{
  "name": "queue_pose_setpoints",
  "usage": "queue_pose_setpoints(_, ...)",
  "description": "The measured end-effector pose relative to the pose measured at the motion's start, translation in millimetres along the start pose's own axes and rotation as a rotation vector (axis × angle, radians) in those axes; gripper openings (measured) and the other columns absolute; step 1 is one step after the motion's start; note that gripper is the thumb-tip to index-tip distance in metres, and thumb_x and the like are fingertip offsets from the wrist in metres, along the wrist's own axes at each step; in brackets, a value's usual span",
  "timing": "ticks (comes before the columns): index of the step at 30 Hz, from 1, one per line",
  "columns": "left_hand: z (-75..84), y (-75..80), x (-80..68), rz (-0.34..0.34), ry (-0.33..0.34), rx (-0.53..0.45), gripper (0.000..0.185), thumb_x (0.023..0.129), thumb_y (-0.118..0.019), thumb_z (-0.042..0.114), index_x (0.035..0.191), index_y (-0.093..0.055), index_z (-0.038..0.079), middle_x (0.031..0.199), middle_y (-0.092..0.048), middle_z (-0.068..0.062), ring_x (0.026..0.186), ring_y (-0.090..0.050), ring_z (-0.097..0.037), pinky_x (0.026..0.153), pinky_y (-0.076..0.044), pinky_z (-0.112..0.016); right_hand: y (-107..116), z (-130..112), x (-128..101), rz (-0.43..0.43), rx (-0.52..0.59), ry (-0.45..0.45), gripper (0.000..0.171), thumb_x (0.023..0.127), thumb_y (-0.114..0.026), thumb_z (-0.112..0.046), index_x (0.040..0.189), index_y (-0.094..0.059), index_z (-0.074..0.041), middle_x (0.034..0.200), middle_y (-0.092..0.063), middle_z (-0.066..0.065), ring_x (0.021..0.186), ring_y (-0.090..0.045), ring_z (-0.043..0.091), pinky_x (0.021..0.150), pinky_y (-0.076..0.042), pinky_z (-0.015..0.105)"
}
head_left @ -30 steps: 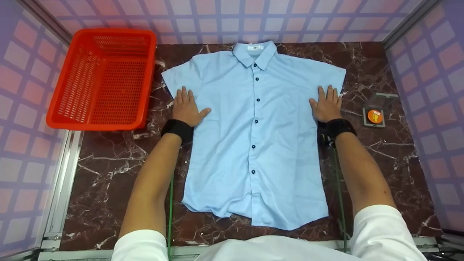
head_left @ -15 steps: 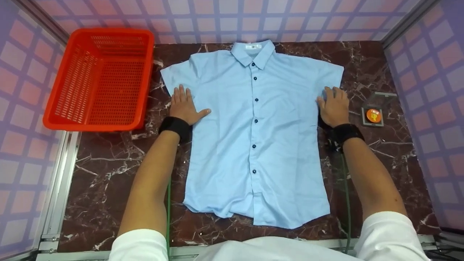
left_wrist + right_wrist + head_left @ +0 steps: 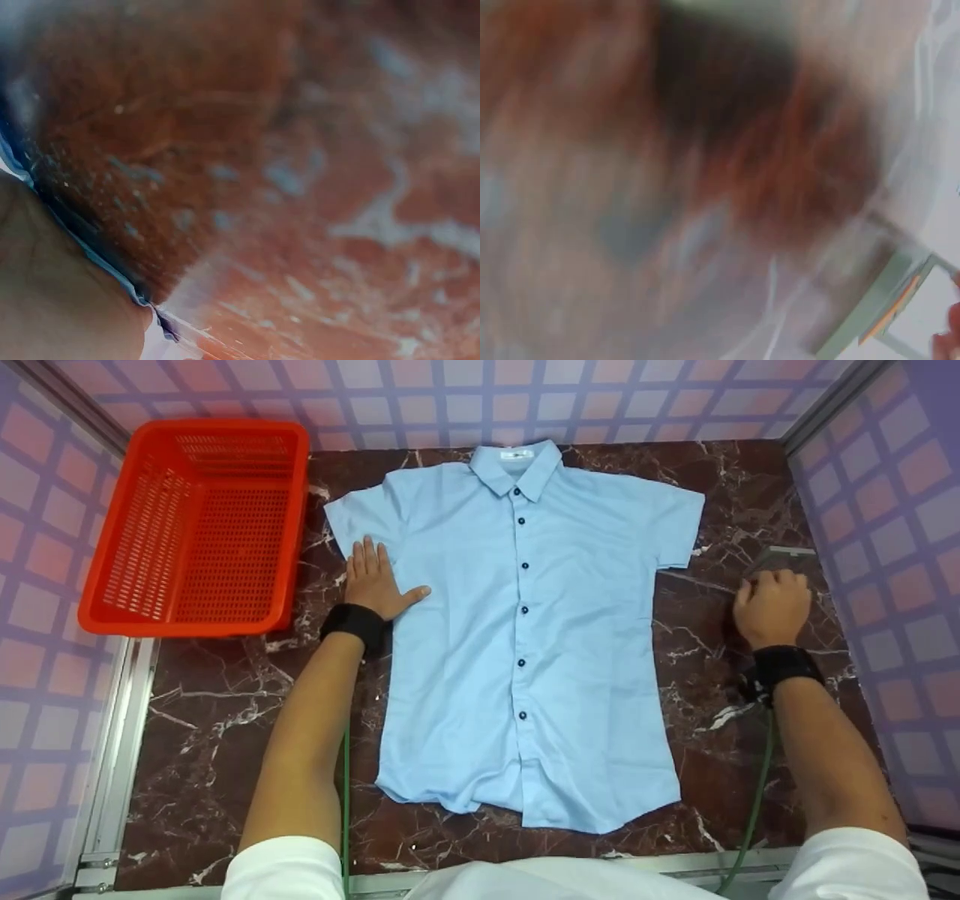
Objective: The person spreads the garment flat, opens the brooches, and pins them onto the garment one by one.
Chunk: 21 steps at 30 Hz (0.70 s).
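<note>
A light blue short-sleeved shirt lies buttoned and front up on the table. My left hand rests flat on its left sleeve and side, thumb spread over the cloth; in the left wrist view part of the hand lies along the shirt's edge. My right hand is over a small grey case with a clear lid, its fingers loosely bent. It covers most of the case in the head view. In the right wrist view, fingertips appear close beside the case, which has an orange disc on it.
A red plastic basket with slotted walls stands at the back left. The table is dark red marble. Checked panels close in the back and sides. Green cables run from both black wristbands.
My right hand has left the shirt's right sleeve and moved right to the small case. The left hand has stayed on the shirt.
</note>
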<state>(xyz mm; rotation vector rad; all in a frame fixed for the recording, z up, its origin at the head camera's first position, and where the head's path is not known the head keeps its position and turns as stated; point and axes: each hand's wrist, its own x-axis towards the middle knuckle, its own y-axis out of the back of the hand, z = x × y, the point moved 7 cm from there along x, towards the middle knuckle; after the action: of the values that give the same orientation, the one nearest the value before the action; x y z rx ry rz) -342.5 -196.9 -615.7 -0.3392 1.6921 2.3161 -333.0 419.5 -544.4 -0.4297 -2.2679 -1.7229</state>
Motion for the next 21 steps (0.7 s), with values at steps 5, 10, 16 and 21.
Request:
queue_pose_setpoints(5,1.7,2.2,-2.0,-0.017,-0.002,0.001,0.121,0.089,-0.045,0.078,0.156,0.011,-0.005,0.161,0.025,-0.025,0.148,0.024,-0.041,0.119,0.011,-0.054,-1.4,25.3,-5.7,-0.203,-0.016,-0.196,0.038,0.097,-0.055,-0.016,0.119,-0.059,0.015,0.122,-0.051,0.041,0.111,-0.046,0.059,0.099,-0.035,0.067)
queue_pose_setpoints(10,2.9,5.9,-5.3,-0.014,0.005,0.01,0.119,0.09,-0.045,0.076,0.156,0.011,-0.005,0.161,0.024,-0.026,0.148,0.023,-0.042,0.119,0.01,-0.054,-4.1,33.5,-7.2,-0.298,0.067,-0.277,0.044,0.101,-0.055,-0.02,0.131,-0.056,0.012,0.128,-0.05,0.042,0.117,-0.045,0.062,0.099,-0.035,0.071)
queue_pose_setpoints(16,5.1,8.6,-9.2,-0.019,-0.002,-0.006,0.119,0.09,-0.046,0.076,0.156,0.011,-0.006,0.16,0.024,-0.027,0.148,0.023,-0.042,0.119,0.011,-0.054,3.0,29.7,-5.2,-0.233,0.031,-0.17,0.038,0.105,-0.053,-0.02,0.126,-0.061,0.011,0.111,-0.062,0.04,0.099,-0.056,0.062,0.088,-0.043,0.07)
queue_pose_setpoints(21,4.9,7.2,-8.2,-0.031,0.004,-0.001,0.119,0.091,-0.045,0.076,0.156,0.012,-0.005,0.16,0.025,-0.026,0.147,0.025,-0.042,0.119,0.011,-0.053,10.9,34.7,-5.9,-0.13,0.073,-0.181,0.036,0.108,-0.044,-0.018,0.126,-0.062,0.008,0.109,-0.065,0.037,0.097,-0.059,0.06,0.088,-0.044,0.068)
